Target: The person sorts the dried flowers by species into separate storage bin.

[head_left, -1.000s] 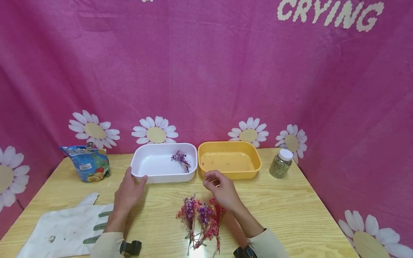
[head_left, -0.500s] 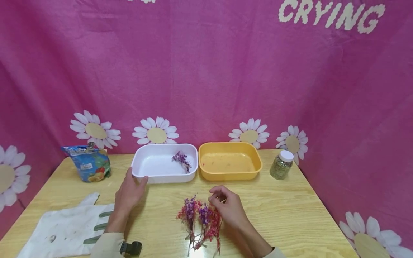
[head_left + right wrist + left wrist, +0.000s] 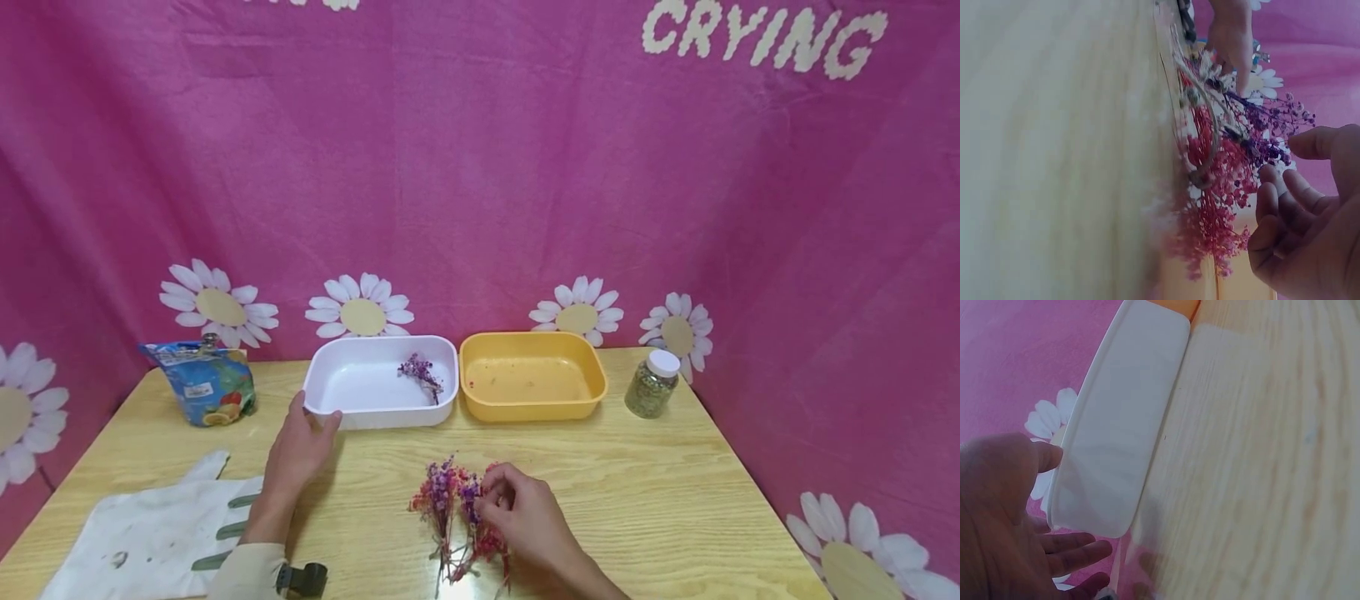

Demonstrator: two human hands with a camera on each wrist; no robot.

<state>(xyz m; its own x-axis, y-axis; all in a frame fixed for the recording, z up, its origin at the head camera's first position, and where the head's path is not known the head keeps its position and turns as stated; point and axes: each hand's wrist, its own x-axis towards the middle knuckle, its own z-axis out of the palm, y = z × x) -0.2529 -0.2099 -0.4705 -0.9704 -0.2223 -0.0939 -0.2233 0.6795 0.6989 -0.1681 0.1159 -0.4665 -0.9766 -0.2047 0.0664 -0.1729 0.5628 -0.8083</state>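
From my end of the feed, I take the white, round-cornered plastic tray (image 3: pixel 397 419) as my landmark. The small bunches of pink, red and purple dried flowers (image 3: pixel 439 493) lie on the pale wood-grained table (image 3: pixel 675 517), on the person's side of that tray and off its right end. Their long axis runs roughly square to the tray's long side: blossoms towards it, bare stems pointing away from it.

The right hand (image 3: pixel 525 518) is by far the nearer one. It hangs over the right part of the bunches, so the purple middle bunch (image 3: pixel 469 493) lies just to its left. In the right wrist view I see curved fingers, the thumb and fingertips apart, with purple blossoms close to that gap; whether they touch, I cannot tell.

The left hand (image 3: pixel 300 450) is at the tray's near left corner, well apart from the flowers: thumb on the rim, the other fingers spread by the end wall. A loose purple sprig (image 3: pixel 417 371) lies inside the tray at its right end, and the yellow plastic tray (image 3: pixel 532 411) stands just beside it on the right.
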